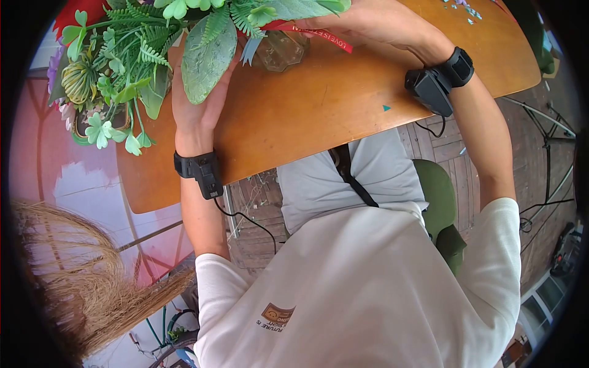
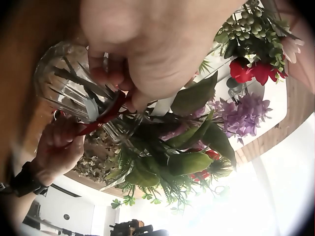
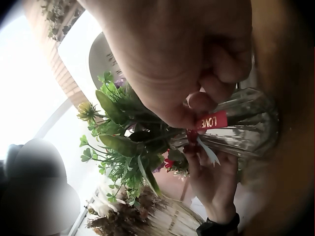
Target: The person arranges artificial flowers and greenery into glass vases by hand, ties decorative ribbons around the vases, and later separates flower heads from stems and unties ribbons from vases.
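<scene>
A glass vase (image 1: 279,52) stands on the wooden table, holding the stems of a bouquet of artificial flowers and leaves (image 1: 208,61). A printed red ribbon (image 1: 325,38) wraps around the vase's neck, with a pale blue ribbon (image 3: 209,151) beside it. My left hand (image 1: 193,116), partly behind a big leaf in the head view, pinches the red ribbon close to the neck. From the other side my right hand (image 1: 386,27) pinches the ribbon too, as the right wrist view (image 3: 177,73) shows. In the left wrist view the ribbon (image 2: 106,115) stretches between both hands.
Dried straw-like stems (image 1: 104,282) stand left of the table (image 1: 343,98). Small scraps (image 1: 469,12) lie at its far right, and a green scrap (image 1: 386,108) near the front edge. More red flowers (image 2: 251,71) sit behind the bouquet. A green chair (image 1: 438,190) is beneath me.
</scene>
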Tool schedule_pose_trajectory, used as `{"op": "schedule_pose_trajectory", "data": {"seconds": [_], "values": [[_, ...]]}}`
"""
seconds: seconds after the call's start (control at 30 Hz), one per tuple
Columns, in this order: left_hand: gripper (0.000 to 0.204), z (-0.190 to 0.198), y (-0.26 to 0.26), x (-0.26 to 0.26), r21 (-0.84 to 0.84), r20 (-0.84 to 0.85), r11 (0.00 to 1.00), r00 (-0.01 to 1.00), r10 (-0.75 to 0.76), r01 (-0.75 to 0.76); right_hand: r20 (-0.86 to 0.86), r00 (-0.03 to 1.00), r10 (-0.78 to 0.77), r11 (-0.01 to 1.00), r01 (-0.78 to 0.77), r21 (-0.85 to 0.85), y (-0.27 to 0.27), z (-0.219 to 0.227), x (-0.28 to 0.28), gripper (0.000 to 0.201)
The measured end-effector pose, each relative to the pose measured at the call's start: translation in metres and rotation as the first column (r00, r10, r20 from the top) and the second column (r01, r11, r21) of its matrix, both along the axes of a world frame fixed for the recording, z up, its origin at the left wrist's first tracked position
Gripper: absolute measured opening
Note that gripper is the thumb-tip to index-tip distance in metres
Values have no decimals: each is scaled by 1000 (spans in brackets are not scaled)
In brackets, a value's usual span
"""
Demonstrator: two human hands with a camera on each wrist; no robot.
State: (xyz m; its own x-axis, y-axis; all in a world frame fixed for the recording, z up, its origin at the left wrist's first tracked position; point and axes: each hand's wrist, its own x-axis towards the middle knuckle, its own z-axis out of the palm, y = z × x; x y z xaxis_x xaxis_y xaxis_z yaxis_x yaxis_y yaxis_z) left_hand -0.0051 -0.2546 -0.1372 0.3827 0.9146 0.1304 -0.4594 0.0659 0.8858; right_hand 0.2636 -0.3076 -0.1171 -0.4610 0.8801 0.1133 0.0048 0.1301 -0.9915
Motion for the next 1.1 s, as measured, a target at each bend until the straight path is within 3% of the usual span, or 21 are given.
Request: {"op": "schedule_pose_trajectory", "data": {"seconds": [0.13, 0.17, 0.2, 0.23, 0.27, 0.3, 0.43, 0.63, 0.67, 0.7, 0.83, 0.87, 0.9, 1.1], "values": [[28, -8, 10, -10, 14, 6, 1000, 1000, -14, 14, -15, 1000, 9, 1000, -9, -30, -1, -2, 1, 34], [34, -20, 29, -24, 39, 213, 948, 925, -316, 315, -16, 1000, 8, 999, -8, -31, 0, -3, 2, 34], [44, -27, 39, -31, 125, 395, 810, 720, -571, 573, -19, 1000, 23, 999, -24, -37, 0, -4, 3, 34], [44, -21, 29, -24, 125, 395, 809, 719, -571, 574, -21, 999, 38, 998, -39, -41, 0, -4, 4, 33], [33, -9, 10, -10, 40, 223, 953, 927, -302, 300, -21, 999, 38, 998, -39, -41, 0, -3, 4, 33], [25, -2, -1, -3, 16, 22, 1000, 1000, 16, -16, -30, 999, 39, 998, -40, -43, 0, -2, 3, 32], [26, -1, 0, -4, 75, -5, 997, 999, -33, 33, -54, 997, 47, 999, -48, -26, 0, -3, 3, 30], [25, -11, 12, -15, 23, 36, 999, 999, 22, -23, -24, 1000, 20, 998, -21, -64, -1, -1, 2, 30], [34, -23, 30, -28, 34, 242, 960, 930, -277, 277, -24, 1000, 20, 998, -21, -64, 0, -1, 3, 30], [46, -29, 40, -35, 106, 425, 833, 733, -532, 543, -13, 999, 36, 998, -37, -53, 1, -2, 4, 30], [46, -22, 31, -27, 136, 388, 828, 740, -550, 544, 14, 999, 45, 999, -45, -18, 0, -2, 4, 30], [36, -11, 13, -15, 63, 230, 953, 925, -303, 297, 14, 999, 45, 999, -45, -18, 0, -3, 4, 30], [27, -5, 4, -8, 39, 50, 999, 999, -17, 15, -10, 999, 51, 999, -51, -18, 1, -6, 5, 30], [28, -10, 10, -14, 40, 65, 999, 997, -38, 36, 42, 997, 58, 998, -59, 14, 4, -6, 7, 28]]}}
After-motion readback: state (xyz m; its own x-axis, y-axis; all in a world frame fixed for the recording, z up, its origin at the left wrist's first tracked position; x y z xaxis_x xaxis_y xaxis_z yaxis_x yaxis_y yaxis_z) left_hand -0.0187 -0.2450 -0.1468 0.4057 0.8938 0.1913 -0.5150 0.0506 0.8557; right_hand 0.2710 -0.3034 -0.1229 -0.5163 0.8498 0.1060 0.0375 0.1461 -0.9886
